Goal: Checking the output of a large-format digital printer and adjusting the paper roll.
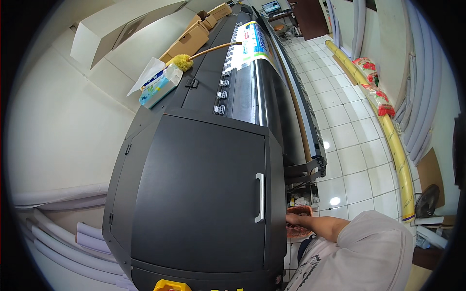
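Observation:
My right forearm comes in from the lower right, out of a light grey short sleeve, and reaches left to the side of a big dark grey wide-format printer. My right hand is at the printer's side edge, just over an orange plastic basket on the floor. Its fingers are mostly hidden by the printer's edge, so whether they hold anything does not show. The closed front cover beside it has a silver handle. No part of my left hand can be made out.
A printed sheet lies over the printer bed. A tissue pack, a yellow duster and cardboard boxes rest on top. A long yellow roll and red-patterned bags line the right wall. A yellow object shows below.

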The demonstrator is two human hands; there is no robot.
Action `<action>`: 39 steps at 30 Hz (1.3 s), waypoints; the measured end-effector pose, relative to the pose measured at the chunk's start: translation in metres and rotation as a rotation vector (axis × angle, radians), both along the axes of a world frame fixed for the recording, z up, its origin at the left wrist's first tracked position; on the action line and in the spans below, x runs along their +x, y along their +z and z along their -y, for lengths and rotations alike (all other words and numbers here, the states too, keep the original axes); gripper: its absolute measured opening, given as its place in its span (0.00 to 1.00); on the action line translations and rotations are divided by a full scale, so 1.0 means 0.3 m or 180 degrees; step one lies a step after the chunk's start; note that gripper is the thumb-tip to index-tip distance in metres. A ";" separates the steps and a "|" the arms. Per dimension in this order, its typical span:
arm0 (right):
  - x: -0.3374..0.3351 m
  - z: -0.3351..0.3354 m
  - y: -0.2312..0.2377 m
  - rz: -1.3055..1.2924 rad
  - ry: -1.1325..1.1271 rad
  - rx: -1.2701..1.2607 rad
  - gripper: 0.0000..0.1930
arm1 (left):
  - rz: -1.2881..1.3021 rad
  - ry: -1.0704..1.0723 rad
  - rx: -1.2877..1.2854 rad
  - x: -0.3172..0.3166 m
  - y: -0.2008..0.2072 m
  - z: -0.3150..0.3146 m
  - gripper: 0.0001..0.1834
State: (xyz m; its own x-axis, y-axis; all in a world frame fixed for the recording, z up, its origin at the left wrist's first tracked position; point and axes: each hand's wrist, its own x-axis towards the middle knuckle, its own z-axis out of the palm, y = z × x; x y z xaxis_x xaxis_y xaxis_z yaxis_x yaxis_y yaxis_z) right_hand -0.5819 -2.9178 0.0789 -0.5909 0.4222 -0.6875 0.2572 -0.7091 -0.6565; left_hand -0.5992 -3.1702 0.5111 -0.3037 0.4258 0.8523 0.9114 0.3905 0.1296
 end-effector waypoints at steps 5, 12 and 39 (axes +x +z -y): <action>0.003 0.001 -0.018 -0.0064 -0.0101 -0.0006 0.18 | -0.0023 0.0027 -0.0076 0.003 0.010 0.001 0.08; -0.013 0.005 -0.009 0.0065 0.0039 0.0115 0.20 | -0.0085 -0.0012 -0.0092 -0.001 0.012 0.000 0.08; -0.079 -0.016 -0.357 0.0423 0.0639 0.2082 0.15 | -0.0113 -0.0119 -0.0153 -0.001 0.030 0.000 0.09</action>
State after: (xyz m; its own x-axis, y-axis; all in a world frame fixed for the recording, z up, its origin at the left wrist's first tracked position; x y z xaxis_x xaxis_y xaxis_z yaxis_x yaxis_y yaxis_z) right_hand -0.6056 -2.9129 -0.0281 -0.6293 0.6656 -0.4011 0.4496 -0.1092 -0.8865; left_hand -0.5994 -3.1702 0.5201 -0.2567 0.4769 0.8406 0.9292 0.3611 0.0788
